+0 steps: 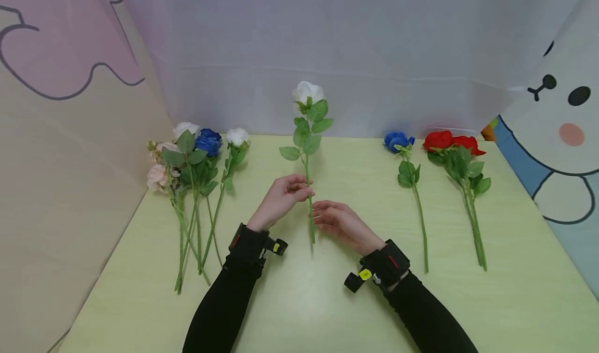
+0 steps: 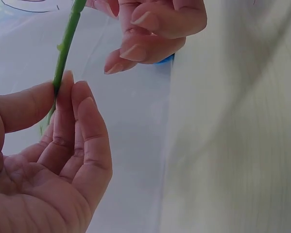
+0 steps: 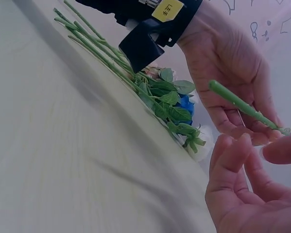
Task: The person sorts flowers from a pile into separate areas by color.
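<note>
My left hand (image 1: 285, 197) pinches the green stem of a white rose (image 1: 309, 94) between thumb and fingertips. The rose stands upright over the middle of the table, bloom at the top and leaves below it. In the left wrist view the stem (image 2: 65, 53) runs up from the pinch. My right hand (image 1: 343, 223) is beside the lower stem, fingers loosely bent. In the right wrist view a gap shows between the thumb (image 3: 283, 149) and fingers of that hand, and the stem's cut end (image 3: 218, 88) sticks out beyond them.
At the left lie pale pink roses (image 1: 158, 177), a blue rose (image 1: 208, 142) and a white rose (image 1: 237, 136), stems overlapping. To the right are a single blue rose (image 1: 398, 141) and red roses (image 1: 439, 140). A pale curtain (image 1: 365, 56) hangs behind the table (image 1: 299, 306).
</note>
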`<state>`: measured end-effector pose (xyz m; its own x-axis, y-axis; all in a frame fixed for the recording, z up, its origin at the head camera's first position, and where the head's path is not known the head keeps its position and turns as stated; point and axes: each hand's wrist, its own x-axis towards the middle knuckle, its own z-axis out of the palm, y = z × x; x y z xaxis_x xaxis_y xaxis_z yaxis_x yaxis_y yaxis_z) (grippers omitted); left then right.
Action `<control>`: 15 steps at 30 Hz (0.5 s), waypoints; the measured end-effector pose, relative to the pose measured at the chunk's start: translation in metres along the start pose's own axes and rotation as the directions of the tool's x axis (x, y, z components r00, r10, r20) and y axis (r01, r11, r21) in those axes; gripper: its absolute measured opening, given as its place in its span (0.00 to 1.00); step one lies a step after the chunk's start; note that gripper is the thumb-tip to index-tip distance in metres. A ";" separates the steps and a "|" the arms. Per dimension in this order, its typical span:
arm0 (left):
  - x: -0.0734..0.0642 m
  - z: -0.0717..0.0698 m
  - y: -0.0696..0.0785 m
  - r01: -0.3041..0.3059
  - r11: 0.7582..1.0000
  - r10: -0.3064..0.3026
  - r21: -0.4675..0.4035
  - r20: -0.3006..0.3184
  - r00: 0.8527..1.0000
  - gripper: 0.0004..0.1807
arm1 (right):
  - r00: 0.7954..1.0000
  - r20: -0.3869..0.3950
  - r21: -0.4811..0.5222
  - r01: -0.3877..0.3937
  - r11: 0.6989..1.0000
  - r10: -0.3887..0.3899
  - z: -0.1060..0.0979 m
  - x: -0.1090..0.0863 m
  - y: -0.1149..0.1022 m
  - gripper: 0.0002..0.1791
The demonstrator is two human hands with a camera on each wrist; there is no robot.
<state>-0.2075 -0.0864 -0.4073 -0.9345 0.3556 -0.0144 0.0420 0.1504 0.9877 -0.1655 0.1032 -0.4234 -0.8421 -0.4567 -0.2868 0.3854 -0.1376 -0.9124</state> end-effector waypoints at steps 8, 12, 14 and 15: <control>0.000 0.001 -0.002 0.008 1.000 -0.006 -0.031 0.038 0.999 0.14 | 0.986 0.166 0.037 0.009 0.999 -0.015 0.002 -0.002 0.001 0.24; 0.000 0.002 -0.004 0.016 0.997 -0.012 -0.073 0.060 0.998 0.14 | 0.972 0.234 0.052 0.012 0.999 -0.024 0.003 -0.002 0.002 0.24; 0.000 0.003 -0.005 0.021 0.996 -0.015 -0.092 0.068 0.998 0.15 | 0.969 0.245 0.034 0.015 0.999 -0.023 0.004 -0.002 0.002 0.22; 0.000 0.003 -0.006 0.021 0.995 -0.014 -0.094 0.068 0.998 0.16 | 0.969 0.244 0.018 0.018 1.000 -0.022 0.004 -0.002 0.001 0.21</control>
<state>-0.2062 -0.0844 -0.4135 -0.9089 0.4153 -0.0391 -0.0106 0.0706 0.9974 -0.1613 0.1001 -0.4228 -0.7326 -0.6545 -0.1870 0.3770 -0.1614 -0.9120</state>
